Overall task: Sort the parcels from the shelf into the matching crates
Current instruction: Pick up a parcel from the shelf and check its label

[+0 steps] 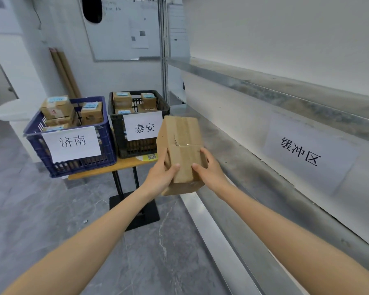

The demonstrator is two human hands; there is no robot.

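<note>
Right now my left hand (pixel 161 173) and right hand (pixel 210 168) grip the parcel (pixel 182 143) at its near end; its long axis runs six-to-twelve, black crate (pixel 118 135) at eleven o'clock, blue crate (pixel 108 145) at ten.

2 crates (pixel 108 145) on table (pixel 107 168) (left), shelf (pixel 249 165) right

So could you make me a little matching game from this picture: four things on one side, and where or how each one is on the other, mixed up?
Things
1. blue crate
2. black crate
3. plain cardboard parcel
4. white sheet reading 缓冲区

Places and states
A. held by the left hand and the right hand
B. bears the sign 济南
C. stuck at the back of the shelf
D. bears the sign 泰安

Pairs: 1-B, 2-D, 3-A, 4-C.
</note>
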